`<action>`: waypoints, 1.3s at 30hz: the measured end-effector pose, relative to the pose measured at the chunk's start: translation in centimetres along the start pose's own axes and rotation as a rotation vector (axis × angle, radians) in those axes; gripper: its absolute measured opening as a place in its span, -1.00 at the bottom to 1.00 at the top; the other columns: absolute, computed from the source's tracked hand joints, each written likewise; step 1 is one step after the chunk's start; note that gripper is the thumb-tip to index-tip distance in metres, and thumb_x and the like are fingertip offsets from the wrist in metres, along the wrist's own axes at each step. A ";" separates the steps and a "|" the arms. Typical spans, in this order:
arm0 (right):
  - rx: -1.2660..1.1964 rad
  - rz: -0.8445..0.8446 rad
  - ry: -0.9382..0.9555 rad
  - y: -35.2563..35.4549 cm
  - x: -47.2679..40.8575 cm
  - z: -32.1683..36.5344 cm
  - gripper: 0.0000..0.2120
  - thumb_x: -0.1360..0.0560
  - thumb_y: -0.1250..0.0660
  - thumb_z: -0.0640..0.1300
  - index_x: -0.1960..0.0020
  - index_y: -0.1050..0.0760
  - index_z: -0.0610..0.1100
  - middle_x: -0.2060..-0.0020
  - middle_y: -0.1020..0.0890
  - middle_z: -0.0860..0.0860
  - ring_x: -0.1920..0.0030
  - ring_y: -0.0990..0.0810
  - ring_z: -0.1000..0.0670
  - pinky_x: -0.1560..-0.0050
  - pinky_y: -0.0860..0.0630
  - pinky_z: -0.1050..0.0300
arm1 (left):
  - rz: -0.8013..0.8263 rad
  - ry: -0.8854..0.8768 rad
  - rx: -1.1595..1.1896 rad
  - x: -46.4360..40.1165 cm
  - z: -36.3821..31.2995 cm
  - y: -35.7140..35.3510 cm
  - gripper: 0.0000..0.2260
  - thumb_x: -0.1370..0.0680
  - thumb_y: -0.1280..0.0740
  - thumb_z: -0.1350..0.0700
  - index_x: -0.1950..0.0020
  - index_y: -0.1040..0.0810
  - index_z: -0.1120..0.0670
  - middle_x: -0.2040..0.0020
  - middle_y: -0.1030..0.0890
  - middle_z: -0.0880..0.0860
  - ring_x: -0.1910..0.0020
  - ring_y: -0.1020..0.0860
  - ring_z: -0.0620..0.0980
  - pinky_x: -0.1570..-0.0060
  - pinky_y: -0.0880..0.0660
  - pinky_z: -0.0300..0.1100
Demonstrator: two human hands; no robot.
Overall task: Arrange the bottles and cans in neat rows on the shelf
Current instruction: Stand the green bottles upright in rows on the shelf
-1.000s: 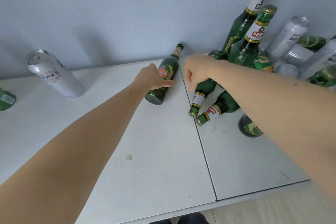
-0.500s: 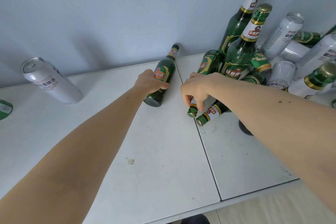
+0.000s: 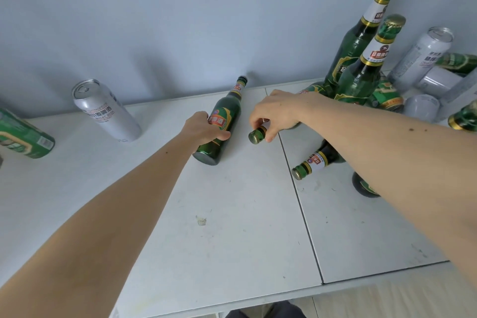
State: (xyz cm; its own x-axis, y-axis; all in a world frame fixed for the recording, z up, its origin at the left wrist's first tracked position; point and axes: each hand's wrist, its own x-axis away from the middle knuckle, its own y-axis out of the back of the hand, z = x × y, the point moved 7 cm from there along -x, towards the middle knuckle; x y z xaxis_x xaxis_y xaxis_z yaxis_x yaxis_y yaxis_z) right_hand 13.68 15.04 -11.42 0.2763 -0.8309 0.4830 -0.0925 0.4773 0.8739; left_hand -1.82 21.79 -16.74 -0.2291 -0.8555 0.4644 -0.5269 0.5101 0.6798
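Note:
My left hand (image 3: pixel 204 129) grips the body of a green beer bottle (image 3: pixel 224 121) that lies on the white shelf (image 3: pixel 232 214) with its neck toward the wall. My right hand (image 3: pixel 276 113) pinches the neck of a second green bottle (image 3: pixel 256 135), its capped end pointing at me and its body hidden under the hand. Another lying bottle (image 3: pixel 315 161) rests just right of it, partly under my right forearm. Two upright green bottles (image 3: pixel 366 70) stand at the back right.
A white can (image 3: pixel 107 111) stands at the back left beside a lying green can (image 3: pixel 23 134). At the far right, several white cans (image 3: pixel 423 57) and green cans are piled in a heap. A seam (image 3: pixel 302 201) splits the shelf top. The front edge is near me.
My right hand has moved from the pile to the bottle's neck and drawn it left, away from the other lying bottle. My left hand has kept its grip on the lying bottle.

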 end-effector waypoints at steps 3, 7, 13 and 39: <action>-0.031 -0.072 0.022 1.5 0.0 0.7 -0.70 -0.47 -0.43 0.03 -0.17 -0.50 0.04 0.02 -0.53 0.08 -0.04 -0.51 -0.02 -0.11 -0.40 -0.01 | 0.015 0.049 -0.053 0.2 1.8 1.0 -0.41 -0.36 -0.54 -0.03 -0.30 -0.40 0.10 -0.12 -0.49 0.07 -0.05 -0.47 0.07 -0.02 -0.49 -0.09; -0.085 -0.211 0.000 4.4 0.5 0.9 -0.79 -0.52 -0.37 -0.01 -0.14 -0.48 0.05 0.25 -0.45 0.13 0.09 -0.48 -0.05 0.18 -0.25 0.11 | 0.048 0.111 -0.119 0.8 3.4 1.8 -0.38 -0.30 -0.58 -0.04 -0.25 -0.43 0.12 -0.12 -0.56 0.10 -0.06 -0.55 0.10 -0.06 -0.54 -0.03; -0.261 -0.421 -0.104 8.0 1.9 -0.1 -0.82 -0.56 -0.30 -0.02 -0.13 -0.43 -0.02 0.16 -0.47 0.05 0.07 -0.47 -0.11 0.17 -0.33 0.08 | 0.069 0.118 -0.139 1.7 3.6 1.8 -0.38 -0.36 -0.54 -0.04 -0.31 -0.37 0.10 -0.14 -0.52 0.09 -0.11 -0.51 0.09 -0.01 -0.49 -0.10; -0.746 -0.834 -0.421 10.0 8.3 -4.7 -0.64 -0.60 -0.23 -0.16 -0.37 -0.26 -0.14 -0.08 -0.44 -0.07 -0.03 -0.44 -0.08 0.03 -0.33 0.13 | -0.297 -0.236 0.554 4.9 5.3 1.8 -0.25 -0.20 -0.64 0.20 -0.23 -0.30 -0.07 -0.21 -0.48 0.03 -0.11 -0.54 0.01 0.09 -0.52 -0.18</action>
State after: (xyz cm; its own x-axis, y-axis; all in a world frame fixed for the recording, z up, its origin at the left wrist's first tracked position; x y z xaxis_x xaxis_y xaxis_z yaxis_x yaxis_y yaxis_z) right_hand 19.56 14.29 1.08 -0.3601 -0.9256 -0.1163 0.5831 -0.3207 0.7465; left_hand -8.21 18.11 -16.22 -0.1492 -0.9811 0.1235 -0.9229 0.1830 0.3388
